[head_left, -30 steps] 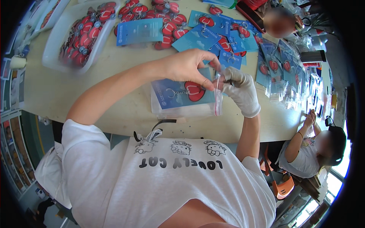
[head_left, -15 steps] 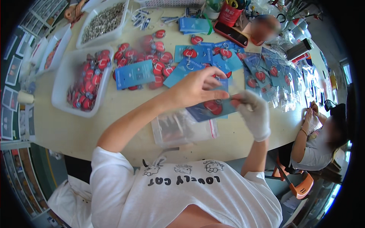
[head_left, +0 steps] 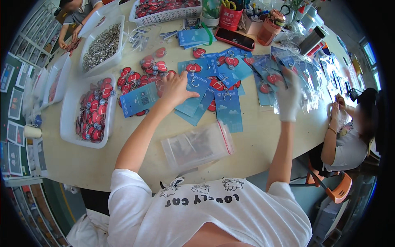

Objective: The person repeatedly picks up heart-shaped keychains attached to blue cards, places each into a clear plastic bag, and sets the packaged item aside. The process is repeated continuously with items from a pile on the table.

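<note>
Blue rectangular cards are spread in an overlapping heap beneath and to the right of the bare left hand. Pale clouds are printed on their glossy faces, and on several a silvery ring is seen, with a red, rounded keychain attached on some. The card nearest the body, to the right of the left hand, is laid almost upright to the view, its ring exposed near the top edge. To the left of the same hand, one paler card is tilted over a loose pile of keychains.

The left hand is held palm down with the thumb spread well away from the fingers; nothing is seen gripped, though the fingertips are partly hidden. The white-gloved right hand is raised beside clear bagged cards; it is blurred by motion, so how far it is opened and whether anything is held cannot be told.

Between the hands and the body, a stack of clear plastic zip bags is laid on the pale wooden bench. Farther left of the left hand, more keychains are heaped in a white plastic tub.
</note>
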`<state>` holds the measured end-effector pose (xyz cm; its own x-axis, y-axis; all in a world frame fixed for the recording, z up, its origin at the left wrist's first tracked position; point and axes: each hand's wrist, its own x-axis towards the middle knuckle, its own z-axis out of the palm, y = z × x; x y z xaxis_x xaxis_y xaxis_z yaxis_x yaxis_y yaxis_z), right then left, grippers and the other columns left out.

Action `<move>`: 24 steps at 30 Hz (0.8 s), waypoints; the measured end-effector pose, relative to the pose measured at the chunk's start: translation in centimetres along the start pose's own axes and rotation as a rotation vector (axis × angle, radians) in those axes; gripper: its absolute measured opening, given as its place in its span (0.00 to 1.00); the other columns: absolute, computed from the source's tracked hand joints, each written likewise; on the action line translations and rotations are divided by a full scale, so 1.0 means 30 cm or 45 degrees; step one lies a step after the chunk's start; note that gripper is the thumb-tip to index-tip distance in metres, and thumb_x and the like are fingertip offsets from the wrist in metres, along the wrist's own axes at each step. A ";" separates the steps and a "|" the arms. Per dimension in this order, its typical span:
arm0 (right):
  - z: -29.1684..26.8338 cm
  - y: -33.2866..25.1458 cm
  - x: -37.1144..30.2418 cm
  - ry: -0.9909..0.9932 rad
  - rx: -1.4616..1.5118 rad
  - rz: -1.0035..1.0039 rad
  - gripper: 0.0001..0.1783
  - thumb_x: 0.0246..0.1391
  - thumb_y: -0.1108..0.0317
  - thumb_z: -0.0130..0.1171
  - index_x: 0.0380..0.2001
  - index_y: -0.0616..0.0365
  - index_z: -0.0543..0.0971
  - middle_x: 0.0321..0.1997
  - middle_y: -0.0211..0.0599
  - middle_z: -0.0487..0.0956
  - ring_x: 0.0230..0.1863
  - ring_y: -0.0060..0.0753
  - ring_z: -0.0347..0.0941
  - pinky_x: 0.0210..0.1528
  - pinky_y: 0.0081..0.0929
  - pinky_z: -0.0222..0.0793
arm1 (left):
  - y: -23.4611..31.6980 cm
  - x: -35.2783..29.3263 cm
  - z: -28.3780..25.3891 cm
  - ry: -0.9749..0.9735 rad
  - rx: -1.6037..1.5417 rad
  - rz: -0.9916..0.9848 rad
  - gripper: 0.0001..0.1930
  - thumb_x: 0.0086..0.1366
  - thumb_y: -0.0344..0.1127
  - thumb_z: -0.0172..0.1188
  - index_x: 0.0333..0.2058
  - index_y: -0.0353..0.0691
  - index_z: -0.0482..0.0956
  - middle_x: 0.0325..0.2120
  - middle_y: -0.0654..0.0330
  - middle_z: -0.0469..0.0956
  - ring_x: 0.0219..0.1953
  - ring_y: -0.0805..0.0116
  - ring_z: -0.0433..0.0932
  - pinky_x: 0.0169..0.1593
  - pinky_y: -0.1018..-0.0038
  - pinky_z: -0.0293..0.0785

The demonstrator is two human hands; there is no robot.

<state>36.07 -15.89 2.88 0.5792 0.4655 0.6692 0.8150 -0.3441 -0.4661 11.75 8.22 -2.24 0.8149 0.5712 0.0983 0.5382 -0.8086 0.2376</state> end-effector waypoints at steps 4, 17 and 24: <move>0.326 -0.265 0.083 -0.744 0.210 -0.199 0.21 0.53 0.52 0.56 0.39 0.61 0.77 0.37 0.48 0.78 0.43 0.51 0.74 0.45 0.39 0.69 | -0.030 0.012 -0.010 -0.149 -0.172 -0.115 0.46 0.37 0.58 0.73 0.52 0.35 0.67 0.45 0.48 0.75 0.51 0.51 0.68 0.54 0.58 0.58; 0.611 -0.313 0.167 -1.289 0.483 0.048 0.27 0.40 0.55 0.64 0.43 0.62 0.79 0.39 0.48 0.81 0.36 0.44 0.78 0.42 0.30 0.72 | -0.018 0.035 0.040 0.002 -0.407 -0.122 0.35 0.44 0.50 0.72 0.46 0.34 0.70 0.37 0.50 0.75 0.44 0.54 0.73 0.49 0.62 0.67; 0.305 -0.388 0.064 -0.775 1.000 -0.378 0.16 0.39 0.79 0.59 0.37 0.59 0.80 0.36 0.36 0.79 0.36 0.41 0.75 0.44 0.31 0.70 | -0.008 -0.027 -0.089 0.266 -2.046 -0.300 0.13 0.66 0.33 0.52 0.48 0.37 0.69 0.42 0.61 0.75 0.45 0.72 0.72 0.48 0.73 0.69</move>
<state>27.82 -3.55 4.29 0.0847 0.8531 0.5149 0.5785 0.3786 -0.7225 10.38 8.32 0.20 0.6385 0.7696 0.0059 -0.2330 0.1861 0.9545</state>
